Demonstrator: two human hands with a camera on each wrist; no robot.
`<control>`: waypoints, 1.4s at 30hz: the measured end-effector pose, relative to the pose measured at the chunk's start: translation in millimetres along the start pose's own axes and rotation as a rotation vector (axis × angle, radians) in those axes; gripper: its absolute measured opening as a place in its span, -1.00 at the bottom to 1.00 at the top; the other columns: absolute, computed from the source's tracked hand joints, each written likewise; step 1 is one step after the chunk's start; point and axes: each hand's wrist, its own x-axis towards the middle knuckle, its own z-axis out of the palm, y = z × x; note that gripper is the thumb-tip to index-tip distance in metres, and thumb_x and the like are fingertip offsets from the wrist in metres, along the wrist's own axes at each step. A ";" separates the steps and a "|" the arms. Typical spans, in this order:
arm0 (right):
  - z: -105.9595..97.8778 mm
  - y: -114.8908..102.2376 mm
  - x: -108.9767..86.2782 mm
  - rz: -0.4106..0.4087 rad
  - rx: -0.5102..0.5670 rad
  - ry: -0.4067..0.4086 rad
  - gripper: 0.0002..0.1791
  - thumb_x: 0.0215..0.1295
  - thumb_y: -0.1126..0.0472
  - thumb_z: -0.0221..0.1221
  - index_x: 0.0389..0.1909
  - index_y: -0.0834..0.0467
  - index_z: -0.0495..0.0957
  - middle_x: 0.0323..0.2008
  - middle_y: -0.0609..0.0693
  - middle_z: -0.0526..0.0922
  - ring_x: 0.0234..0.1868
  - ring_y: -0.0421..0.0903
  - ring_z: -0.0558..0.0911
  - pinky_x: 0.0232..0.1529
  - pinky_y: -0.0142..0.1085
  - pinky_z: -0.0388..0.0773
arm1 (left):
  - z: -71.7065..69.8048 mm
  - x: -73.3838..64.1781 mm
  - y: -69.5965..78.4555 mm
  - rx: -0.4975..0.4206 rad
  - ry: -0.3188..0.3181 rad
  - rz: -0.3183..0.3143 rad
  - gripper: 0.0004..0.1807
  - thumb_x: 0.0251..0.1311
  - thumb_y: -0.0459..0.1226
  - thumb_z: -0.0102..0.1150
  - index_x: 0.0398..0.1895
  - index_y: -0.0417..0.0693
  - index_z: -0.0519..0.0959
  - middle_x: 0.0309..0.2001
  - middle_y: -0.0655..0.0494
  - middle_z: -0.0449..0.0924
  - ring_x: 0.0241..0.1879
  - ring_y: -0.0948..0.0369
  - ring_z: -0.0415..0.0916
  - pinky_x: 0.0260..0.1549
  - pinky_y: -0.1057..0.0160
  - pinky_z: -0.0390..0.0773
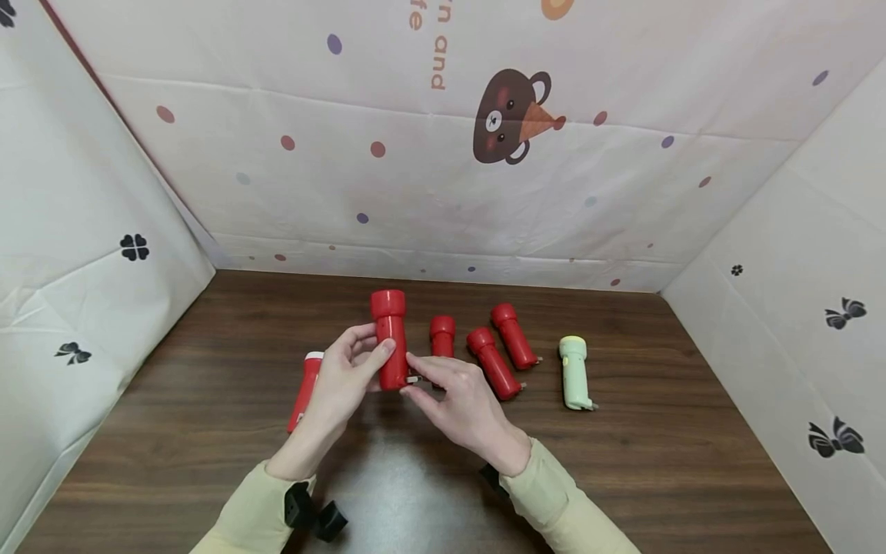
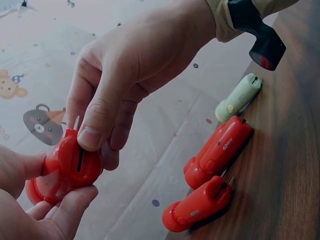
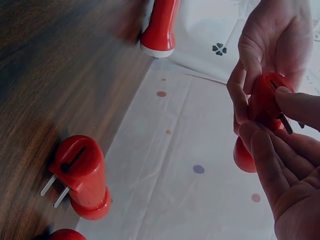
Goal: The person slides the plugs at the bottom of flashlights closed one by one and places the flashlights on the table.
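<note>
Plainly, a red flashlight [image 1: 391, 327] is being held up over the worktop [image 1: 637, 469], its wide head pointing toward the patterned sheet [image 1: 415, 192] and its tail end facing the person. It is looking like hard, glossy plastic, so it is probably handling as light and stiff, a little slippery on the smooth body. The narrower barrel is seeming the surest place to take hold, while the thin metal prongs [image 3: 285, 123] sticking out at the tail are likely the part to treat gently.

The left hand [image 1: 344, 368] is gripping that barrel, thumb on one side and fingers curling behind it. The right hand [image 1: 469, 400] is pinching the tail end, closed to about the flashlight's thickness, its thumb pressing beside the dark slot [image 2: 81, 159] and its fingers lying near the prongs; how firmly it is squeezing, I cannot tell. To the right, more red flashlights [image 1: 514, 336] and a pale green flashlight [image 1: 574, 375] are lying on the worktop.
</note>
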 end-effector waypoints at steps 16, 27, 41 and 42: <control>1.6 -1.5 0.5 0.034 -0.014 -0.009 -0.49 0.12 0.25 0.56 0.12 0.28 0.73 -0.10 0.06 0.88 -0.09 -0.11 0.86 -0.01 -0.25 0.79 | -0.7 0.7 -1.2 0.019 0.003 0.000 -0.46 0.48 -0.25 0.23 0.46 -0.14 0.39 0.32 -0.26 0.54 -0.15 0.32 0.71 -0.27 0.38 0.78; 4.8 -1.7 -1.2 0.030 -0.023 0.015 -0.49 0.10 0.26 0.57 0.10 0.29 0.74 -0.12 0.07 0.88 -0.11 -0.10 0.86 -0.04 -0.27 0.79 | -1.5 -0.3 -1.2 0.034 0.000 0.002 -0.44 0.47 -0.24 0.24 0.46 -0.14 0.38 0.33 -0.25 0.54 -0.12 0.29 0.72 -0.27 0.38 0.78; 6.8 -4.6 -0.9 0.067 -0.029 0.027 -0.50 0.07 0.24 0.58 0.07 0.28 0.75 -0.13 0.07 0.88 -0.13 -0.11 0.86 -0.07 -0.30 0.79 | -1.9 -1.1 -2.4 0.044 -0.001 -0.008 -0.43 0.48 -0.21 0.24 0.48 -0.13 0.37 0.34 -0.23 0.53 -0.07 0.25 0.73 -0.26 0.39 0.77; 7.0 -4.8 -0.9 0.070 -0.029 0.027 -0.50 0.07 0.24 0.58 0.07 0.28 0.75 -0.12 0.07 0.88 -0.13 -0.12 0.86 -0.07 -0.30 0.79 | -2.0 -1.3 -2.4 0.046 -0.002 -0.008 -0.42 0.48 -0.21 0.24 0.48 -0.12 0.37 0.34 -0.23 0.53 -0.07 0.25 0.73 -0.26 0.39 0.77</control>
